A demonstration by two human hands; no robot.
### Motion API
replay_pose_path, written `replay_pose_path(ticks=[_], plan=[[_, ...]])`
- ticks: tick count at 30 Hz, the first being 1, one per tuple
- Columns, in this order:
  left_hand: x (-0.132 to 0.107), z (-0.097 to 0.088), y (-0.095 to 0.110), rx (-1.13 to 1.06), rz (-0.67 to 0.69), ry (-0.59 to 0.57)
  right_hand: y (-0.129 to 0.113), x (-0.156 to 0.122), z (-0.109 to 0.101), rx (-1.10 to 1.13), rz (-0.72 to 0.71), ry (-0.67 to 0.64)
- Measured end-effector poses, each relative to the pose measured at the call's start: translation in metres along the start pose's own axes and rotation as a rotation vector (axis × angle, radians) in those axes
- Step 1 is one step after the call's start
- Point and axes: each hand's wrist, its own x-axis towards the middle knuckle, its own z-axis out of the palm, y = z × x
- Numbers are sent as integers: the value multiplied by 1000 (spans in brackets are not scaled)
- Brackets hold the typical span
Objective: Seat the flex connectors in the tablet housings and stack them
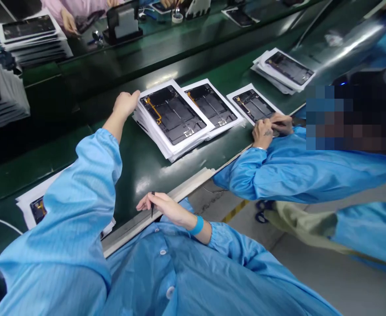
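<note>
The left hand (125, 105) reaches forward along the green surface (140, 175), its grip open and holding nothing, with the fingertips at the near corner of a thick stack of dark tablet back panels (173, 115). Each panel lies on a white sheet, and the top one carries an orange flex cable (153, 109) and small labels near one edge. The right hand (166, 208) crosses in front of the torso, close to the surface edge, its grip closed between thumb and fingers on a slim pointed black tool (152, 204), possibly tweezers, though it is too small to tell. A blue wristband (196, 225) circles that wrist. Just beside the stack lies a second panel on white sheets (211, 105), and a third (252, 105) sits farther along under the hands of a co-worker (272, 129) in a blue smock (294, 169). Another stack (283, 70) rests well beyond, and one more panel (37, 210) shows partly under the left sleeve (64, 210). Across the line, a hand in a pink sleeve (69, 22) works near a pile of panels (31, 37), a black stand (122, 22) and a roll of tape (177, 17). A yellow stripe (234, 210) marks the grey floor (311, 272).
</note>
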Motion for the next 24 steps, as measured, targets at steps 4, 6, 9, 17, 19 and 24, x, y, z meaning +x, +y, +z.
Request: replay_pose_path(ticks=[4, 6, 9, 17, 19, 24], plan=[[-7, -4, 5, 48, -42, 51, -11, -4, -16, 10, -47, 51], [-23, -14, 4, 56, -20, 66, -20, -4, -26, 16, -75, 73], [-54, -32, -5, 31, -2, 81, -38, -4, -44, 7, -143, 110], [-123, -49, -51, -438, -183, -5, -74, -28, -99, -74, -320, 288], [-125, -53, -54, -509, -222, -71, -81, -36, -113, -123, -356, 378], [-106, -58, -43, -494, -237, -250, -107, -34, -130, -135, -395, 447]])
